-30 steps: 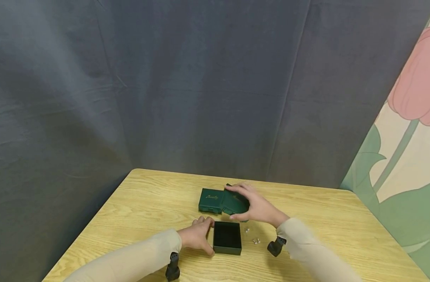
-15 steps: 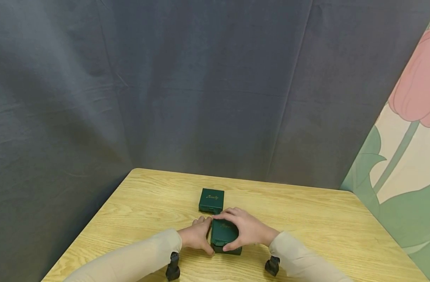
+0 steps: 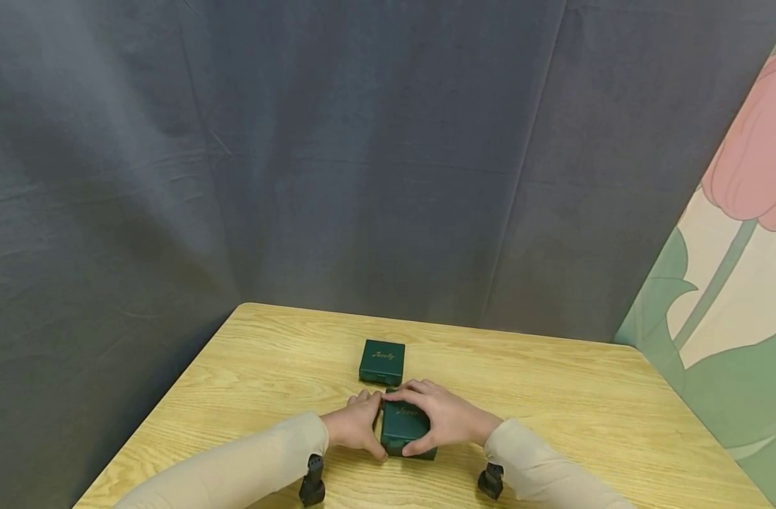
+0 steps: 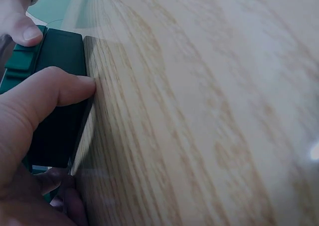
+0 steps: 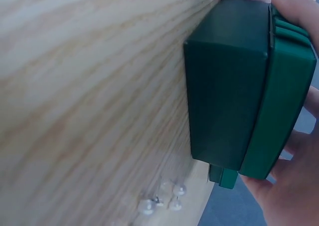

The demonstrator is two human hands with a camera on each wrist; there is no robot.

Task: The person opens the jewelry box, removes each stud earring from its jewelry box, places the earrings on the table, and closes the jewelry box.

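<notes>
A dark green jewelry box base [image 5: 227,101] stands on the table, with its green lid [image 3: 403,422], marked in gold script, resting on top. A seam between the two parts shows in the right wrist view. My right hand [image 3: 450,416] grips the lid from above, thumb at the near edge and fingers at the far edge. On the base's left side, my left hand [image 3: 355,425] holds it; the left thumb [image 4: 55,84] lies against the near wall in the left wrist view. The box's inside is hidden.
A second green jewelry box [image 3: 381,360], closed, sits just behind. Several pearl earrings [image 5: 148,206] lie on the table right of the box, hidden by my right hand in the head view. A grey curtain [image 3: 375,177] hangs behind the wooden table [image 3: 286,353].
My right hand has brought the lid leftward and nearer, from beside the rear box onto the uncovered base. Over the last half second the lid has straightened slightly. My left hand has stayed put.
</notes>
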